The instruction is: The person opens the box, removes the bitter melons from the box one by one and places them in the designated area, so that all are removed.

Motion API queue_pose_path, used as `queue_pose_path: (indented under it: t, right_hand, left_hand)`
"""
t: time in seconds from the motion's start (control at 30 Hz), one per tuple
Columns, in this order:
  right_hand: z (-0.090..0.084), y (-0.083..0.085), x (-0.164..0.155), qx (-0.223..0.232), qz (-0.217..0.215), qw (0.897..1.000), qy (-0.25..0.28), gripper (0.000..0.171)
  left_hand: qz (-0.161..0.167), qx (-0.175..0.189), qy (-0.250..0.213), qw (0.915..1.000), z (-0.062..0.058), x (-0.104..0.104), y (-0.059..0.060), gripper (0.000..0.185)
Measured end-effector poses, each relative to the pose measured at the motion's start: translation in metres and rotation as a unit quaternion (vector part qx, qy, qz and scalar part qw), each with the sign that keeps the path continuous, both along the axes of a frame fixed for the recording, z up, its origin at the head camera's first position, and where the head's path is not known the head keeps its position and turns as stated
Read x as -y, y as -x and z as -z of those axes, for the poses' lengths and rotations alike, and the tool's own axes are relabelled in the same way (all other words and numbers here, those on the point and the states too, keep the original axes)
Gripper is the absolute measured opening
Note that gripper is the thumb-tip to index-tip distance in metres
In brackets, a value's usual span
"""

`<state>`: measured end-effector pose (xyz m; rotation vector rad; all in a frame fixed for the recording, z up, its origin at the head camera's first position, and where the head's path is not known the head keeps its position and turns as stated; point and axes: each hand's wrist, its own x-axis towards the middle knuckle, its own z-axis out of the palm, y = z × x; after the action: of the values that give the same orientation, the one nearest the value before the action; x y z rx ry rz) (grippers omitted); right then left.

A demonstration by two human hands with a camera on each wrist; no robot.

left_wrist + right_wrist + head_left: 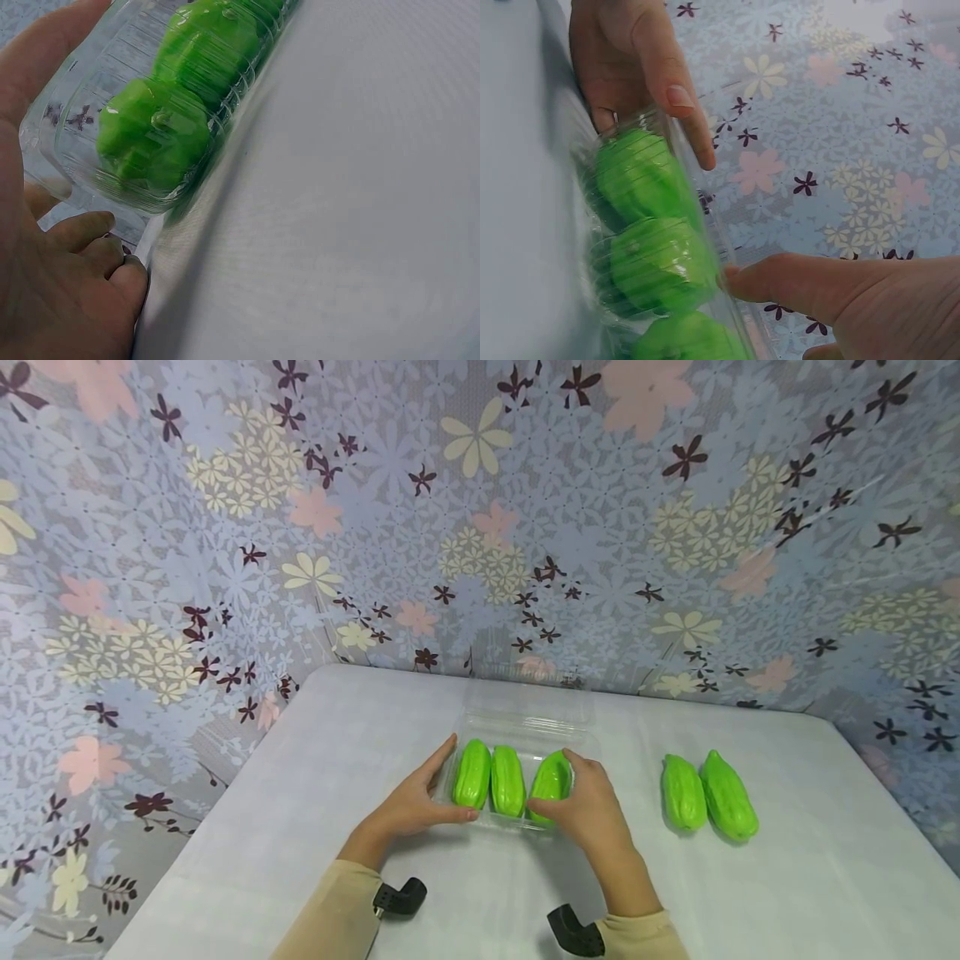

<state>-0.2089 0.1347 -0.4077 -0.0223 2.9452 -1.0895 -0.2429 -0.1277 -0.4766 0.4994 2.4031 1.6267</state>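
While my left hand (pixel 411 808) braces the clear tray (pixel 525 727) with fingers nearly straight, my right hand (pixel 588 806) curls its fingers round the third green gourd (pixel 550 779), lying long axis away from me in the tray on the table (pixel 787 877).

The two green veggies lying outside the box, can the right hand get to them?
Probably yes. The two loose green vegetables lie on the table just beside the right hand, with nothing between, though it now holds one in the clear box.
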Motion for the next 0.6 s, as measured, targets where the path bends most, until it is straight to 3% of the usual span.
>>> queue_pose_path:
  t: [0.6]
  right_hand:
    - [0.0105,0.0030,0.0084,-0.004,0.000,1.000,-0.017,0.096]
  left_hand:
    - [0.000,0.004,-0.001,1.0000,-0.0020,0.0015,-0.0012,0.120]
